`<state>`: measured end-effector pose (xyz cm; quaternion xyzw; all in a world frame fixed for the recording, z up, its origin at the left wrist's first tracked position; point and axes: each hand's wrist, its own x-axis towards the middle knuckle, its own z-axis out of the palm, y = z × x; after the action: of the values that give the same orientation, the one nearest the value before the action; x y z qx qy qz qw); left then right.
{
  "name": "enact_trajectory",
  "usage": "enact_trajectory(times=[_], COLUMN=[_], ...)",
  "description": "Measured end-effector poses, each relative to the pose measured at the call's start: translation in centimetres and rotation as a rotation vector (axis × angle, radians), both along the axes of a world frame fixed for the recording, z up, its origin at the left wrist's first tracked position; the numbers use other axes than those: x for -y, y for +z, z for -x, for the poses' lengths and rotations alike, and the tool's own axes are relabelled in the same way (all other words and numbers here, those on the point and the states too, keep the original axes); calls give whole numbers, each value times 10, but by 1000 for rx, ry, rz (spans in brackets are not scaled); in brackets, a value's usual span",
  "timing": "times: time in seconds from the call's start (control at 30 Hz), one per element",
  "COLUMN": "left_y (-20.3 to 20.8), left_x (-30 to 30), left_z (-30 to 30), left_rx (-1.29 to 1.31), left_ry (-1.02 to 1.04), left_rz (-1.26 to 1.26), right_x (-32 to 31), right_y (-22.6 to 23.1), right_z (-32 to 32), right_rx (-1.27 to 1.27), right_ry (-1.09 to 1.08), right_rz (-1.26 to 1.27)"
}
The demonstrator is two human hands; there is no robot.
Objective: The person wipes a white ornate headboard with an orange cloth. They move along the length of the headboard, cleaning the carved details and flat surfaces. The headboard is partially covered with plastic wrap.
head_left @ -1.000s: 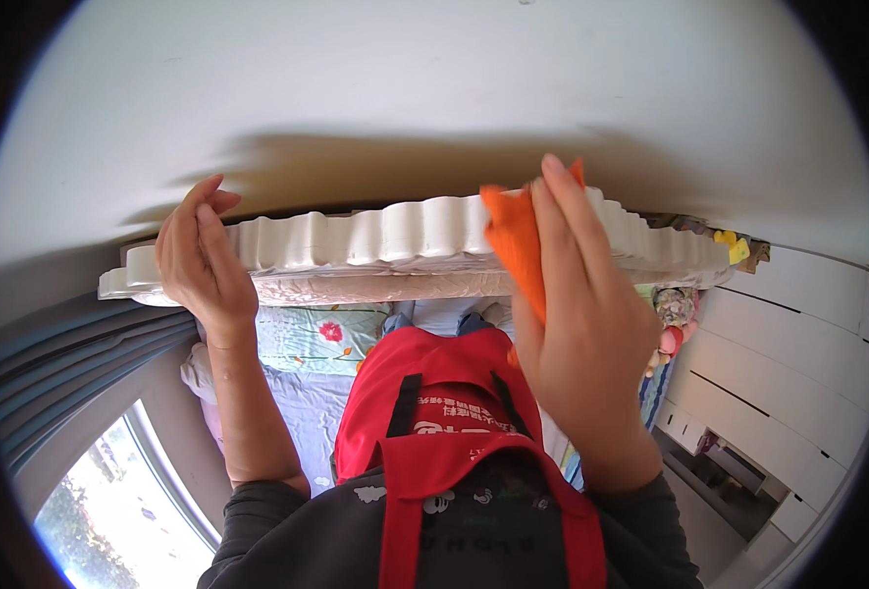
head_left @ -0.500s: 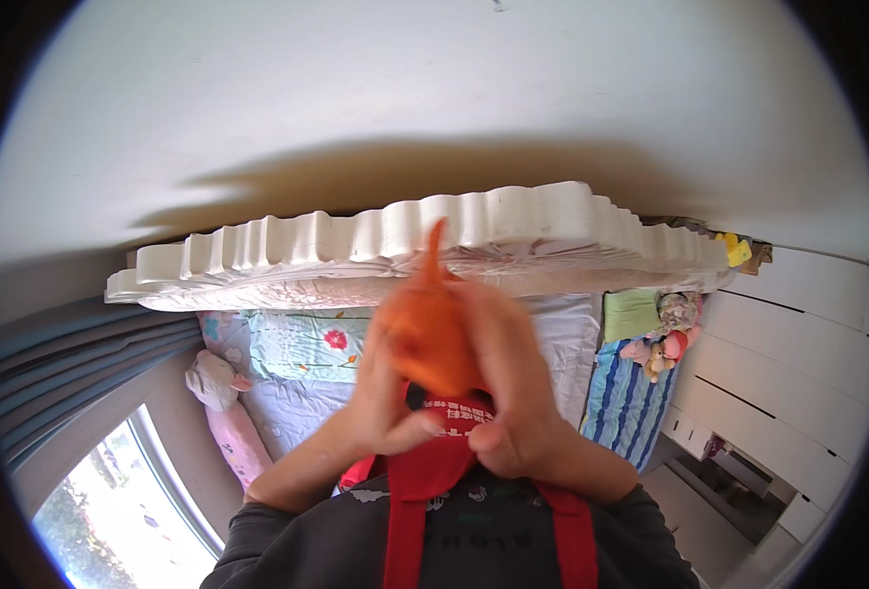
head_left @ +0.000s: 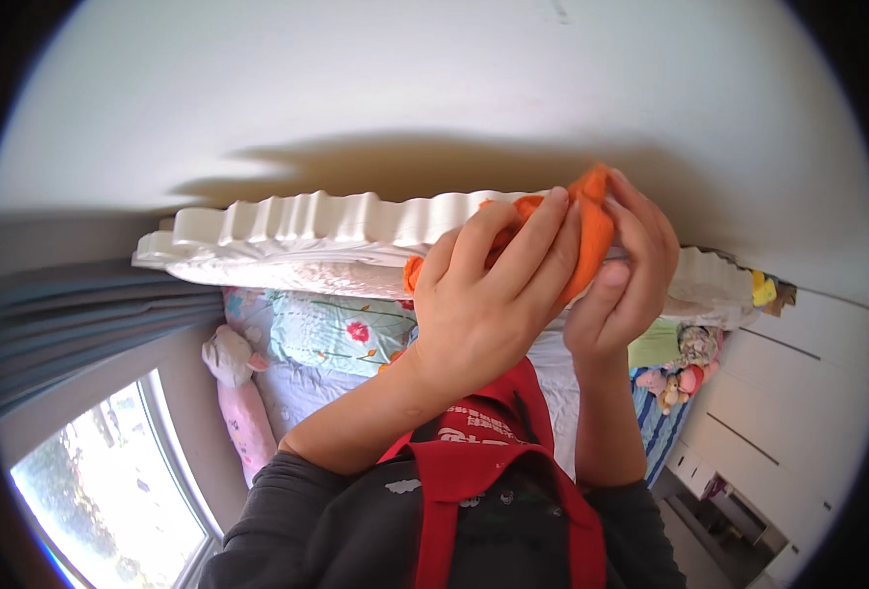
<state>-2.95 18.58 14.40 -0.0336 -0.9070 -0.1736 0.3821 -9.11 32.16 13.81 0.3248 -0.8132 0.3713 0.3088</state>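
Note:
An orange cloth [head_left: 593,236] is bunched between my two hands, in front of the upper edge of a white, scalloped headboard [head_left: 307,224]. My left hand [head_left: 483,304] lies over the cloth from the left, its fingers bent across it and slightly apart. From the right, my right hand [head_left: 631,270] grips the cloth's other side, fingers up and thumb toward the left hand. A small bit of orange shows beyond the left hand's outer edge. My hands hide part of the headboard's right half, and whether the cloth touches it I cannot tell.
Below the headboard is a bed with a floral pillow [head_left: 341,334], a green pillow [head_left: 654,344] and soft toys [head_left: 672,383]. A long pink plush [head_left: 238,393] lies by the window [head_left: 110,481]. White cabinets [head_left: 748,393] stand at right, a dark curtain [head_left: 91,309] at left.
Both hands have moved up and to the right with the orange cloth. My left hand now lies across it, where before the two hands held it from opposite sides.

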Motion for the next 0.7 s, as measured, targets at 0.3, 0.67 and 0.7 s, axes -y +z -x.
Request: enact_trajectory(times=[0.3, 0.67, 0.7], left_y=[-2, -17, -18], left_x=[8, 69, 66], left_z=[-15, -62, -61], left_rx=[187, 313, 305], left_ry=[19, 197, 228], left_rz=[-86, 158, 148], right_x=[15, 11, 11], right_y=[-44, -41, -41], right_z=[18, 22, 22], right_rx=[-392, -377, -378], right_ry=[-234, -158, -151], right_rz=[-124, -68, -58])
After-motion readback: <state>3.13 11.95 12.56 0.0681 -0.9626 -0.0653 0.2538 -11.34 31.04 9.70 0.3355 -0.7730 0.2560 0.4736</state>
